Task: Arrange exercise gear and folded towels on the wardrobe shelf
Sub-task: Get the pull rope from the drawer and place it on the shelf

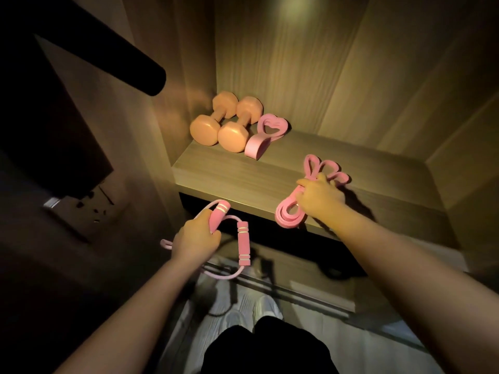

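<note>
Under the right hand (321, 198), the resistance band's (289, 215) middle is hidden.

Two dumbbells (204, 129), one skipping rope (243, 244) with two handles, and seemingly two bundled pink bands (253, 147).

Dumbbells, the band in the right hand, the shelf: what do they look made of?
Dumbbells: smooth matte orange coating, likely vinyl or neoprene; soft sheen, no bare metal shows. Band: flat pink strip bending into limp loops, probably rubber or latex, matte. Shelf: wood-grain board, likely laminate or veneer; straight streaks, low sheen.
</note>
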A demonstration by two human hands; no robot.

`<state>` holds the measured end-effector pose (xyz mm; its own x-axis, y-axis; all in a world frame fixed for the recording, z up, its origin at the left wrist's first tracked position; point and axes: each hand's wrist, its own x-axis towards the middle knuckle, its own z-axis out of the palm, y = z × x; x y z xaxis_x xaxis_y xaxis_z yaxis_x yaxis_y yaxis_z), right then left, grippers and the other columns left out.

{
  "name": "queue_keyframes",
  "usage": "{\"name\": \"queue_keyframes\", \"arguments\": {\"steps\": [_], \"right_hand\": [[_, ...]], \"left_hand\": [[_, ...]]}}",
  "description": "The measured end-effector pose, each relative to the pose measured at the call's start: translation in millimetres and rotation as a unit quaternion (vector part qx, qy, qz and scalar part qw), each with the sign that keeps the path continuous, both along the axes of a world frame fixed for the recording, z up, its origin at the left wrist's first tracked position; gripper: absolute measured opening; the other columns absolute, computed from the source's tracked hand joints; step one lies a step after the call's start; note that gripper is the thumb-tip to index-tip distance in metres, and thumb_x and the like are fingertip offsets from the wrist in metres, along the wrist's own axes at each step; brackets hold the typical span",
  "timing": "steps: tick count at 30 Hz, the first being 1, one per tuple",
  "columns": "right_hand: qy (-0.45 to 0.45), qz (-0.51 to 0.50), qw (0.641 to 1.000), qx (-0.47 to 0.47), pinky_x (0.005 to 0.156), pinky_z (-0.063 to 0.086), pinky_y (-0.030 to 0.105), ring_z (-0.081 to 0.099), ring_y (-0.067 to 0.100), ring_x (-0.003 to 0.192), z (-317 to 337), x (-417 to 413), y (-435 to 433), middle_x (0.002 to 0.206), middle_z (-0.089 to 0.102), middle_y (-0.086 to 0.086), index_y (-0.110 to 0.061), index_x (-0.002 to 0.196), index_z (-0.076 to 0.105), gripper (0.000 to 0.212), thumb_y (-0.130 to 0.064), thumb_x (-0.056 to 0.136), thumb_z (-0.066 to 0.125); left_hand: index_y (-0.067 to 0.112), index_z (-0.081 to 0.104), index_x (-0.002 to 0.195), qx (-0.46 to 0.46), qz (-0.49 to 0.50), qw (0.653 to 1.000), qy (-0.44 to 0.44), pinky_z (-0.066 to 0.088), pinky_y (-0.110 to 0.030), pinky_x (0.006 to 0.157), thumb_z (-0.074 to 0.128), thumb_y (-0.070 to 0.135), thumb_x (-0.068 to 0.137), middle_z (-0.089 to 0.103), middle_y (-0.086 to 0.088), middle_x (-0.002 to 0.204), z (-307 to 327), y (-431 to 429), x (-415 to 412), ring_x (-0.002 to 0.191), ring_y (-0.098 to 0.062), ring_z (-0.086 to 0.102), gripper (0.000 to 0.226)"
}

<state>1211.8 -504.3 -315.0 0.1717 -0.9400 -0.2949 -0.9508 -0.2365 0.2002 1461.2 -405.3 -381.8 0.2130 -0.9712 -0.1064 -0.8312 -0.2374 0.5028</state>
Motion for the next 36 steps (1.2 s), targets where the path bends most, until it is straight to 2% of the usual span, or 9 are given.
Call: {"name": "queue_keyframes", "arguments": {"steps": [4, 7, 9, 12, 15, 20, 24, 29, 36], "right_hand": [[-0.065, -0.189, 0.98, -0.014, 0.085, 0.047, 0.042, 0.037, 0.042, 0.133, -4, 27, 1, 0.154, 0.021, 0.026, -0.028, 0.149, 0.025, 0.066, -0.06, 0.094, 0.041], [-0.14, -0.287, 0.947, -0.032, 0.077, 0.046, 0.041, 0.037, 0.044, 0.13, -3, 40, -5, 0.152, 0.019, 0.029, -0.033, 0.151, 0.017, 0.069, -0.028, 0.092, 0.053], [-0.159, -0.289, 0.944, -0.024, 0.082, 0.046, 0.043, 0.04, 0.041, 0.128, -2, 38, -7, 0.148, 0.025, 0.027, -0.037, 0.152, 0.012, 0.082, -0.013, 0.086, 0.055], [-0.182, -0.284, 0.941, -0.031, 0.078, 0.047, 0.039, 0.05, 0.032, 0.111, -6, 15, -5, 0.128, 0.042, 0.019, -0.033, 0.152, 0.009, 0.086, -0.01, 0.086, 0.059], [-0.157, -0.305, 0.937, -0.071, 0.066, 0.049, 0.034, 0.05, 0.024, 0.089, -8, -18, -2, 0.11, 0.05, 0.015, -0.021, 0.142, 0.014, 0.07, -0.005, 0.091, 0.059], [-0.252, -0.259, 0.93, -0.073, 0.07, 0.055, 0.037, 0.061, 0.026, 0.093, -9, -55, 9, 0.115, 0.058, 0.013, -0.013, 0.138, 0.038, 0.056, -0.013, 0.089, 0.065], [-0.327, -0.137, 0.934, -0.04, 0.079, 0.045, 0.03, 0.059, 0.023, 0.107, -3, -59, 18, 0.131, 0.058, 0.004, -0.017, 0.144, 0.038, 0.062, -0.026, 0.09, 0.066], [-0.327, -0.017, 0.945, 0.02, 0.103, 0.041, 0.03, 0.054, 0.022, 0.123, 4, -23, 6, 0.139, 0.054, 0.007, -0.013, 0.146, 0.038, 0.069, -0.01, 0.084, 0.069], [-0.338, 0.035, 0.94, 0.035, 0.099, 0.044, 0.032, 0.053, 0.021, 0.122, 3, 50, -33, 0.138, 0.053, 0.005, -0.016, 0.146, 0.036, 0.069, -0.009, 0.086, 0.069]], "left_hand": [[0.021, 0.047, 0.117, -0.002, 0.005, 1.0, -0.003, 0.04, -0.033, 0.068, 0.054, 0.024, 0.088, 0.055, -0.005, 0.089, 9, 2, -4, 0.078, -0.029, 0.051, 0.03], [0.021, 0.047, 0.111, -0.015, 0.011, 1.0, -0.007, 0.037, -0.032, 0.066, 0.054, 0.022, 0.087, 0.055, -0.005, 0.086, 14, 3, -5, 0.074, -0.028, 0.049, 0.025], [0.022, 0.047, 0.112, -0.021, 0.015, 1.0, -0.011, 0.037, -0.032, 0.066, 0.053, 0.021, 0.086, 0.054, -0.005, 0.085, 16, 2, -4, 0.074, -0.029, 0.048, 0.027], [0.022, 0.048, 0.115, -0.014, 0.011, 1.0, -0.014, 0.041, -0.034, 0.067, 0.053, 0.021, 0.086, 0.058, -0.007, 0.089, 16, 0, 1, 0.077, -0.031, 0.051, 0.03], [0.021, 0.048, 0.116, -0.008, 0.003, 1.0, -0.013, 0.042, -0.034, 0.069, 0.052, 0.02, 0.086, 0.06, -0.008, 0.092, 13, -3, 1, 0.078, -0.031, 0.052, 0.03], [0.021, 0.048, 0.123, -0.006, -0.007, 1.0, -0.025, 0.039, -0.033, 0.067, 0.054, 0.022, 0.087, 0.053, -0.003, 0.087, 7, -3, -4, 0.078, -0.028, 0.052, 0.036], [0.021, 0.048, 0.12, 0.0, 0.01, 0.999, -0.034, 0.037, -0.033, 0.067, 0.053, 0.022, 0.086, 0.049, -0.001, 0.082, 7, -1, -4, 0.075, -0.027, 0.049, 0.034], [0.022, 0.049, 0.12, 0.009, 0.03, 0.999, -0.023, 0.041, -0.034, 0.069, 0.053, 0.022, 0.087, 0.052, -0.003, 0.087, 9, -2, 5, 0.078, -0.028, 0.052, 0.033], [0.029, 0.047, 0.126, 0.018, 0.057, 0.998, -0.008, 0.04, -0.034, 0.071, 0.05, 0.02, 0.085, 0.056, -0.006, 0.096, 10, -11, 16, 0.078, -0.028, 0.049, 0.042]]}}
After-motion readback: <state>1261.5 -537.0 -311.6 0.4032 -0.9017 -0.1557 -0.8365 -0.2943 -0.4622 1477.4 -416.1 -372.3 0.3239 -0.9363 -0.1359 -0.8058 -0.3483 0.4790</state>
